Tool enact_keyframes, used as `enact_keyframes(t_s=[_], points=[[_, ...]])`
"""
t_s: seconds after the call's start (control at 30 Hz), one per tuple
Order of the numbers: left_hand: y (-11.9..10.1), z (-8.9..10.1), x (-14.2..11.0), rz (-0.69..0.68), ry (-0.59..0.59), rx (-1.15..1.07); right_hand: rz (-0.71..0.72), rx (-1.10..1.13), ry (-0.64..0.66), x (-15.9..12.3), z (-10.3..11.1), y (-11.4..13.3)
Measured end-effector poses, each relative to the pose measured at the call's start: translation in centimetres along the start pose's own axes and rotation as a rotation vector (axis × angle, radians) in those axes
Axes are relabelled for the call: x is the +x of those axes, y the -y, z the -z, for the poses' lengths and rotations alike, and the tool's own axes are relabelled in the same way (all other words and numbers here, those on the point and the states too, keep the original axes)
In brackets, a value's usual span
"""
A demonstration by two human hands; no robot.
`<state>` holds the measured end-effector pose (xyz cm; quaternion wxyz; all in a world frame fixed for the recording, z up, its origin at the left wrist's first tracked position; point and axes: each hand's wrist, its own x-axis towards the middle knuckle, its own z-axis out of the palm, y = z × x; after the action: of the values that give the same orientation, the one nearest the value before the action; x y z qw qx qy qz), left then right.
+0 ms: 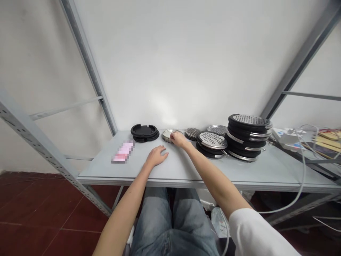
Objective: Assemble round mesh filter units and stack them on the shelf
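Note:
My left hand lies on the grey tabletop with its fingers apart and nothing in them. Ahead of it, near the wall, is a low stack of thin, round silver-rimmed discs. My right hand is at the right edge of this stack, its fingers curled on the rim of the top disc; the fingertips are partly hidden. Several black round plastic rings are stacked to the left. Right of my right hand sits a small stack of dark perforated metal discs.
Black round units with perforated metal faces form a low stack and a tall stack on the right. Behind them lies a silver round grille. A blurred pink object lies left. A white cable hangs over the table's front edge.

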<state>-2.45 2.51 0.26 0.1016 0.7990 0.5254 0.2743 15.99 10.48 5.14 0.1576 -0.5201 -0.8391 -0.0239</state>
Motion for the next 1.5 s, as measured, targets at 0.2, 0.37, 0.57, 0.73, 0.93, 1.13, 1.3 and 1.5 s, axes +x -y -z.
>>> enact_keyframes(t_s=[0.2,0.37,0.57,0.73,0.93,1.13,1.3,1.5], points=[[0.3,-0.2,-0.1,0.002,-0.014,-0.045,-0.063,0.072,-0.048,0.1,1.9,0.3],[0.9,-0.4,0.1,-0.055,-0.264,-0.152,0.091,0.182,-0.228,-2.6,3.3,0.6],[1.0,0.0,-0.1,-0.099,-0.589,-0.346,0.389,0.178,-0.260,-8.6,3.2,0.2],[0.5,0.4,-0.6,-0.135,-0.515,-0.305,0.506,0.124,-0.210,-11.4,2.2,-0.1],[-0.3,0.8,-1.0,-0.222,-0.339,-0.200,0.518,0.130,-0.213,-12.3,1.2,0.4],[-1.2,1.3,-1.3,-0.120,-0.175,-0.157,0.483,0.254,-0.103,-12.8,-0.1,0.4],[-2.2,2.1,-1.7,-0.072,-0.091,-0.117,0.397,0.335,-0.034,-12.5,0.6,0.1],[-2.0,1.7,-1.5,-0.074,-0.104,-0.116,0.091,0.218,-0.036,-10.0,0.5,-0.1]])
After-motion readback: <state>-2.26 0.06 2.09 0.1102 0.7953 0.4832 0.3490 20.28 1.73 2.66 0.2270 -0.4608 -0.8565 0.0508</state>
